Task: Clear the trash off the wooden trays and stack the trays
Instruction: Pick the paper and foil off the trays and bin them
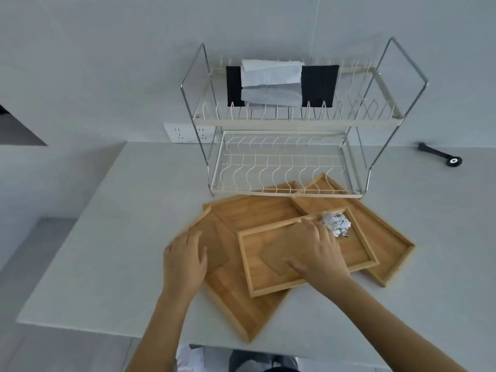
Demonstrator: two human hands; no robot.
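Three wooden trays lie overlapping on the white counter. The small top tray holds a crumpled white paper ball in its far right corner and a flat brown card. My right hand lies spread on that card, fingertips just left of the paper ball. A large tray sits underneath on the left, with another brown card on it. My left hand rests flat on this tray's left edge and card. A third tray lies angled at the right.
A two-tier wire dish rack stands just behind the trays, its lower shelf overlapping their far corners; black and white cloths lie on its upper shelf. A black tool lies at the far right. The counter's front edge runs near my body.
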